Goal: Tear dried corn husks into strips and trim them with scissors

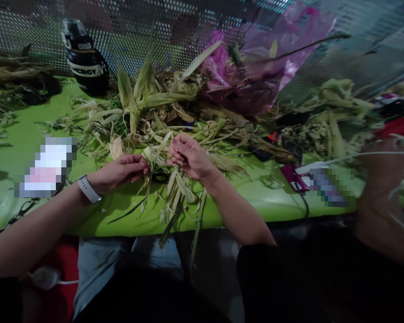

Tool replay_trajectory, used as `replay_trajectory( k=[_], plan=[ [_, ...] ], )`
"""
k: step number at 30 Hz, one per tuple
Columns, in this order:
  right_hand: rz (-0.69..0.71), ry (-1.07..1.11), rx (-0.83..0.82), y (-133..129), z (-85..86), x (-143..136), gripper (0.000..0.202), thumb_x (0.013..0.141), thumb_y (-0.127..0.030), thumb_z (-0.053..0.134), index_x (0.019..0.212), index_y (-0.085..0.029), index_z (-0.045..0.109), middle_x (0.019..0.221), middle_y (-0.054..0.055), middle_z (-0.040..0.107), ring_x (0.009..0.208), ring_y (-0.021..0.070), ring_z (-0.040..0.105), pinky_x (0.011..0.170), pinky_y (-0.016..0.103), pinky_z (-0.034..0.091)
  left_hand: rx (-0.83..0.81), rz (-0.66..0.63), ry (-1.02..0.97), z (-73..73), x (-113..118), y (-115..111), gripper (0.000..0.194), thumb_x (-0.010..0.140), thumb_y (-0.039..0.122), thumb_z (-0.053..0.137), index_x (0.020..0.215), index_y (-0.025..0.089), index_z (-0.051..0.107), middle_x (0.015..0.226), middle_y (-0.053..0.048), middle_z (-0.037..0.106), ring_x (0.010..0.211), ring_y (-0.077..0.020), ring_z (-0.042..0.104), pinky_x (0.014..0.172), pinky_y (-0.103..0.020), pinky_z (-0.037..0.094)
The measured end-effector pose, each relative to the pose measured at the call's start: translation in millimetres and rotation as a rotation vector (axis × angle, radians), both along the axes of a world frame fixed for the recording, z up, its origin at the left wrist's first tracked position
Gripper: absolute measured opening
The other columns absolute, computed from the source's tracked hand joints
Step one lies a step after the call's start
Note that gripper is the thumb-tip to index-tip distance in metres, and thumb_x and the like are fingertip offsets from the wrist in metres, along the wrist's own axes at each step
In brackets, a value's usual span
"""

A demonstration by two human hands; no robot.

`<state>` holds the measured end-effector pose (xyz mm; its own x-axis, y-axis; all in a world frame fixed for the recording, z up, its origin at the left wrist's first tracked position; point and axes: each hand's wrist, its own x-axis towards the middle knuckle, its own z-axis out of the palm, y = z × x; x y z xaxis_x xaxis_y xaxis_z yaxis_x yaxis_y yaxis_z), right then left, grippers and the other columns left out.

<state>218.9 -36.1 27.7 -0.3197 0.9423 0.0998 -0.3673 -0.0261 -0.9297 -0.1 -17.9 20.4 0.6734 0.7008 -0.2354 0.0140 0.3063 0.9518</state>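
Pale strips of corn husk (151,154) stretch between my two hands above the front part of a green table (121,220). My left hand (129,167), with a white watch band on its wrist, pinches a strip between thumb and fingers. Fingers curled, my right hand (188,157) grips the upper end of the husk. Below it, loose husk strips (180,193) hang and lie toward the table's front edge. A dark ring-shaped item (160,177) shows partly between the hands. Just behind them spreads a heap of dry husks and leaves (168,103).
A dark bottle (87,67) stands at the back left. A phone (49,166) lies on the left, a second one (330,188) on the right. Behind the heap sits a pink plastic bag (249,76). Another person's arm (384,193) reaches in at the right, near a white cable (357,157).
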Motion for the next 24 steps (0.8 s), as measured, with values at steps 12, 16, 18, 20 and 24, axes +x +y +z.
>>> replay_trajectory(
  k=[12,16,18,20,24],
  plan=[
    [0.027,-0.05,-0.01,3,-7.2,-1,0.041,0.081,-0.045,0.072,0.071,-0.02,0.041,0.052,-0.011,0.042,0.044,0.003,0.032,0.053,0.02,0.042,0.187,0.004,0.14,-8.7,0,0,0.029,0.087,0.042,0.06,0.076,0.017,0.052,0.066,0.001,0.049,0.051,-0.007,0.04,0.045,-0.019,0.03],
    [0.041,-0.036,0.042,-2,-4.7,-5,0.042,0.08,-0.052,0.071,0.073,-0.021,0.043,0.06,-0.008,0.053,0.05,0.0056,0.047,0.064,0.026,0.051,0.396,0.074,0.203,-8.9,4,-6,0.035,0.079,0.046,0.071,0.083,0.018,0.05,0.067,0.004,0.048,0.055,-0.0081,0.043,0.049,-0.021,0.033],
    [0.049,-0.037,0.053,-4,-2.8,-6,0.042,0.079,-0.053,0.071,0.075,-0.021,0.044,0.064,-0.007,0.057,0.055,0.0073,0.053,0.068,0.027,0.052,0.559,0.057,0.304,-9.6,5,-8,0.04,0.072,0.044,0.078,0.09,0.019,0.051,0.064,0.005,0.047,0.053,-0.0086,0.042,0.048,-0.021,0.032],
    [0.047,-0.022,0.067,-6,-1.3,-5,0.04,0.08,-0.052,0.07,0.076,-0.021,0.044,0.066,-0.007,0.058,0.058,0.008,0.056,0.069,0.027,0.053,0.684,0.055,0.393,-10.6,4,-9,0.038,0.075,0.042,0.075,0.095,0.02,0.052,0.059,0.007,0.047,0.05,-0.0089,0.04,0.047,-0.022,0.029],
    [0.053,-0.009,0.075,-10,0.2,-5,0.036,0.083,-0.048,0.069,0.077,-0.021,0.046,0.067,-0.006,0.058,0.06,0.0084,0.056,0.069,0.027,0.053,0.828,0.164,0.437,-13.3,1,-8,0.027,0.084,0.04,0.065,0.098,0.021,0.053,0.053,0.007,0.047,0.045,-0.0091,0.037,0.047,-0.024,0.023]
  ],
)
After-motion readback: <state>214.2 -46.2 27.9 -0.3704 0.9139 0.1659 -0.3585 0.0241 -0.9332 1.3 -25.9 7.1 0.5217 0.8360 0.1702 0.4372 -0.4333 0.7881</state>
